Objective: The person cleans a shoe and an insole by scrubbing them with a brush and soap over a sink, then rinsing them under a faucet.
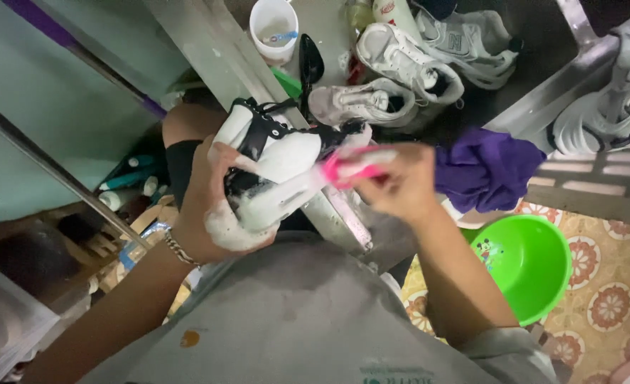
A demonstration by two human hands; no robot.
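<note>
My left hand (pixel 212 206) grips a black and white sneaker (pixel 279 160) covered in soap foam, held above my lap. My right hand (pixel 400 186) holds a pink-handled brush (pixel 354 167) against the side of the sneaker. The brush is blurred, and its bristle end is lost in the foam. Foam also coats the fingers of my left hand. A chain bracelet (pixel 178 249) sits on my left wrist.
A purple cloth (pixel 487 169) lies right of my hands, and a green plastic basin (pixel 529 264) stands on the patterned floor below it. Several white sneakers (pixel 407 64) and a white cup (pixel 274 30) sit ahead. More sneakers (pixel 610 107) rest at the right. Bottles (pixel 126 178) lie at the left.
</note>
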